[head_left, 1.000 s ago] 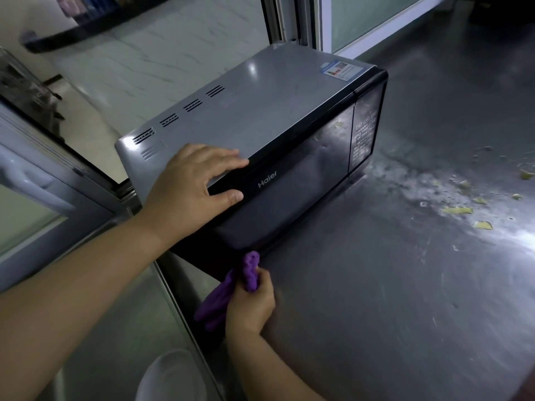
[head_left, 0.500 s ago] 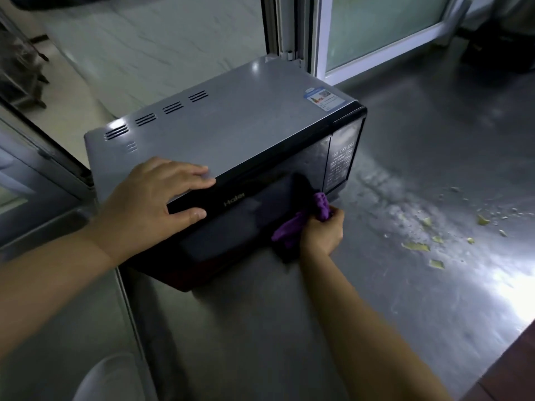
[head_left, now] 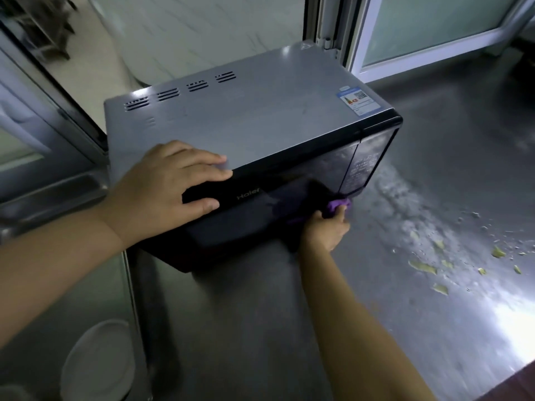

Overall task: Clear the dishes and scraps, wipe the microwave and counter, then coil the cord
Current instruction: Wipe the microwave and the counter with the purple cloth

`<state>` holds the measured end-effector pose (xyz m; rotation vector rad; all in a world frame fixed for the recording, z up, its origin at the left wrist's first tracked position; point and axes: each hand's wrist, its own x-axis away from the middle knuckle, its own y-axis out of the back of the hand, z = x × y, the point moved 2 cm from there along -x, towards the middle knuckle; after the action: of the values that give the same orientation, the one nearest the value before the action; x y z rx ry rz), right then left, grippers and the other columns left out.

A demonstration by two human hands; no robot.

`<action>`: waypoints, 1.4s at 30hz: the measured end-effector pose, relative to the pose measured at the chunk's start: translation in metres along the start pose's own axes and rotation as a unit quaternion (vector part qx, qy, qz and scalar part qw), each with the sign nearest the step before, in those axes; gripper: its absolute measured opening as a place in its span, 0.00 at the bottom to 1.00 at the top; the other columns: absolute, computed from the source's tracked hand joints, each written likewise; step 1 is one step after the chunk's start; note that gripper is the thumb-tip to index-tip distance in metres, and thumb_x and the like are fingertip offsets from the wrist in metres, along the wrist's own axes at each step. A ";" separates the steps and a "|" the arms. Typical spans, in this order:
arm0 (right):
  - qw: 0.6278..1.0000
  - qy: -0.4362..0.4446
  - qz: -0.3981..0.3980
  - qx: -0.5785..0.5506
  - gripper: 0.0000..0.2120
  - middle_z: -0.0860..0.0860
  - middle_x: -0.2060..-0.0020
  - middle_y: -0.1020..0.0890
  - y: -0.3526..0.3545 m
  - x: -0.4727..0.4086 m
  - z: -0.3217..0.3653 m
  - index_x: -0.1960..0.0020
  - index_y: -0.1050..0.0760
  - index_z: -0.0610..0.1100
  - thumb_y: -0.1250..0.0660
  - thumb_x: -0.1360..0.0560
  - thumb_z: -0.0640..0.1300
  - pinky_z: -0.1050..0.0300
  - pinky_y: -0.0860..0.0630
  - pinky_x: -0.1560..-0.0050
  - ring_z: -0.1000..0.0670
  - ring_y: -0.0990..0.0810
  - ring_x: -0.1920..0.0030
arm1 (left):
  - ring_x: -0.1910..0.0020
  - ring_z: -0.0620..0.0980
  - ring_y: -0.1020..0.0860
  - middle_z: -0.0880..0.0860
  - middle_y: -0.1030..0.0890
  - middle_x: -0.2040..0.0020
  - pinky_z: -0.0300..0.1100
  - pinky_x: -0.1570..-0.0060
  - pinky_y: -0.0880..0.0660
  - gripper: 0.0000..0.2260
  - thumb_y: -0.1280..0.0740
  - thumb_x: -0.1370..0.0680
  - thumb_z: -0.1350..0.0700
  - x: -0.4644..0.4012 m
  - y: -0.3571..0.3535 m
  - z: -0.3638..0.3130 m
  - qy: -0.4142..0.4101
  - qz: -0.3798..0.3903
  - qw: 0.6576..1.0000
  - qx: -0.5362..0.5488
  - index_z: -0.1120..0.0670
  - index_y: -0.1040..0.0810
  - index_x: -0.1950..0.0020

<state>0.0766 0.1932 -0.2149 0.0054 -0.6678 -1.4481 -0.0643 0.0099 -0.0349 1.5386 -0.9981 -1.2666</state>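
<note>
Microwave (head_left: pixel 260 134) on steel counter (head_left: pixel 434 198), far left. Left hand (head_left: pixel 170 186) open, flat on its near top edge. Right hand (head_left: pixel 325 231) closed around purple cloth (head_left: pixel 337 206), pressed against door. Scraps (head_left: pixel 425 267) lie right.

microwave (head_left: pixel 249 131) on counter (head_left: pixel 260 328) | scraps (head_left: pixel 428 267) right of it | plate (head_left: pixel 95 360) in sink (head_left: pixel 58 285), left

The steel surface (head_left: pixel 260 328) carries the microwave (head_left: pixel 246 125), plus yellowish scraps (head_left: pixel 422 267) (some crumbs too) off right.
</note>
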 end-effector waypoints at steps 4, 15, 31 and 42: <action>0.997 0.002 0.082 0.011 0.28 0.44 0.37 0.32 -0.026 0.074 -0.033 0.28 0.36 0.51 0.36 0.26 0.42 0.49 0.31 0.40 0.39 0.26 0.41 | 0.46 0.57 0.24 0.51 0.22 0.40 0.54 0.46 0.28 0.20 0.37 0.28 0.45 0.001 0.000 -0.001 0.001 0.000 1.000 -0.002 0.53 0.21 0.41; 0.877 0.381 0.211 0.205 0.24 0.52 0.51 0.20 -0.008 0.196 -0.076 0.38 0.25 0.51 0.31 0.33 0.39 0.57 0.26 0.62 0.48 0.21 0.54 | 0.42 0.54 0.26 0.50 0.23 0.37 0.55 0.41 0.31 0.18 0.29 0.28 0.50 0.008 0.001 0.003 0.010 -0.001 0.999 0.039 0.51 0.22 0.39; 0.656 0.588 0.173 0.440 0.22 0.43 0.43 0.24 -0.032 0.112 -0.083 0.36 0.28 0.57 0.34 0.29 0.44 0.45 0.27 0.47 0.38 0.25 0.50 | 0.42 0.53 0.27 0.49 0.23 0.37 0.52 0.42 0.31 0.19 0.30 0.29 0.48 0.010 -0.003 0.014 -0.005 -0.017 0.998 0.064 0.49 0.23 0.38; 0.724 0.495 0.148 0.456 0.20 0.40 0.41 0.26 0.043 -0.025 -0.026 0.35 0.26 0.53 0.33 0.27 0.43 0.41 0.34 0.41 0.35 0.31 0.42 | 0.48 0.59 0.23 0.54 0.22 0.38 0.56 0.50 0.26 0.18 0.35 0.25 0.49 0.008 -0.003 0.003 -0.047 -0.035 0.998 -0.035 0.55 0.22 0.39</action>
<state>0.1272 0.2120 -0.2299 1.3064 -0.3675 -0.5005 -0.0658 0.0032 -0.0401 1.4834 -0.9571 -1.4189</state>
